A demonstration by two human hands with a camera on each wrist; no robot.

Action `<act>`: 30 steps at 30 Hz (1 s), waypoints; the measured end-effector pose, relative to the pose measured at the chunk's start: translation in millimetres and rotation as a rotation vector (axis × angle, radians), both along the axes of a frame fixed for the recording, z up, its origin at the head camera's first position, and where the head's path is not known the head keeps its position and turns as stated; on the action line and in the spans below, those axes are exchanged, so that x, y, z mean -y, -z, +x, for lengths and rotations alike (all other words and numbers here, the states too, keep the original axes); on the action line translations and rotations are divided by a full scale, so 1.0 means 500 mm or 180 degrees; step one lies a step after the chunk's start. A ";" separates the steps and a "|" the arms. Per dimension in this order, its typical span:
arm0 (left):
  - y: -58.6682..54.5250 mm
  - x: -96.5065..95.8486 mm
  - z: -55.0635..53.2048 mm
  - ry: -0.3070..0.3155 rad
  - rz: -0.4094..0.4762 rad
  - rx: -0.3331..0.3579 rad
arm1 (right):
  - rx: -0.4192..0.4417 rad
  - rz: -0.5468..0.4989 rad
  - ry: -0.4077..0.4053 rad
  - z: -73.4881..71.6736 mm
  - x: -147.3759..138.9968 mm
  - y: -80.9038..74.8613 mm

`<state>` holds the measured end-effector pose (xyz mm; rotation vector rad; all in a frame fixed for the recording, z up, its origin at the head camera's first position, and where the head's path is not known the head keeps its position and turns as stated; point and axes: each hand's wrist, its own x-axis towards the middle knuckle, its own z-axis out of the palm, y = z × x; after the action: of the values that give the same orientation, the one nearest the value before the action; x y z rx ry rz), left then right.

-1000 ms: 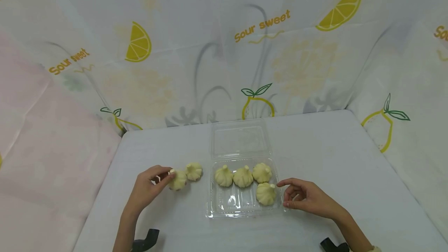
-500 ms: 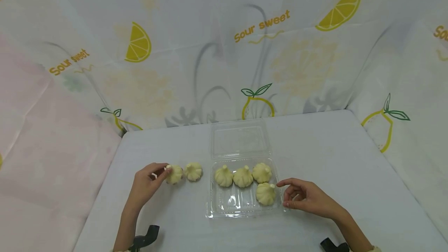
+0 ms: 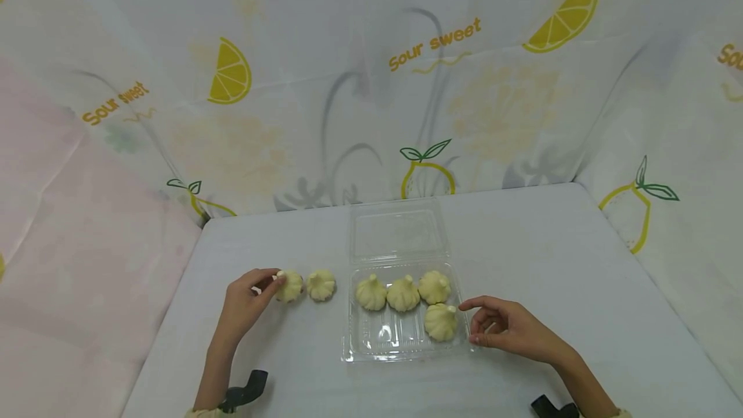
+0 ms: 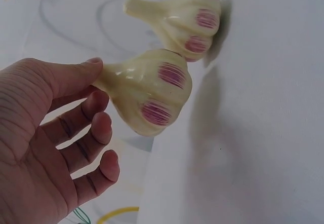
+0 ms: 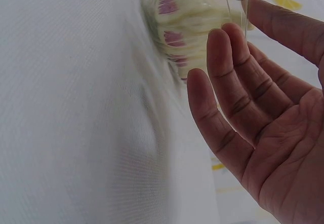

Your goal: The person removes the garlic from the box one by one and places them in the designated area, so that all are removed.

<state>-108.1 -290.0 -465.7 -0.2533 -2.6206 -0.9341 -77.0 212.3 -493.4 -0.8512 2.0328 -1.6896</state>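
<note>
"Cream-coloured stem [image 4: 108, 77] between finger and thumb: out at nine o'clock, the left hand [image 3: 246, 300] pinches a garlic bulb [image 3: 293, 288], its other fingers loosely curled."

"Risky hold, that. The stem looks slick and thin, so a weak squeeze could let the bulb slip and roll."

"And just at its three o'clock sits a second bulb [image 3: 321, 285], a small gap between them. A careless swing that way could knock it."

"On to the clear tray [image 3: 380, 358], centre stage, four bulbs [image 3: 403, 294] inside, lid [image 3: 398, 231] open toward twelve."

"They sit along its back and right side, so anything lowered too far over could jostle the front bulb [image 3: 440, 323], down at four o'clock."

"Then the right hand [image 3: 513, 329] at three, fingers relaxed and apart, tips at the tray's rim, gripping nothing that I can make out."

"Thin plastic, too: a stray push there could skid the whole tray across the white cloth [image 3: 307, 386] and rattle its load."
</note>
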 end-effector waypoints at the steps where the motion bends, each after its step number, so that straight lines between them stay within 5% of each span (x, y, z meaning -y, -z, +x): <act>1: 0.001 0.000 0.000 -0.0009 0.0002 0.0007 | 0.0001 -0.0003 0.0000 0.000 0.000 0.000; 12: 0.010 -0.005 -0.003 -0.0149 -0.0014 0.0097 | 0.0046 -0.0018 0.0010 0.003 0.002 -0.004; 30: 0.032 -0.005 -0.009 -0.0029 0.0041 0.0068 | 0.0058 0.0017 0.0020 0.003 0.003 -0.007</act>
<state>-112.6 -287.5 -481.8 -0.2292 -2.6321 -0.9554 -75.4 210.9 -489.9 -0.8254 2.0292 -1.6886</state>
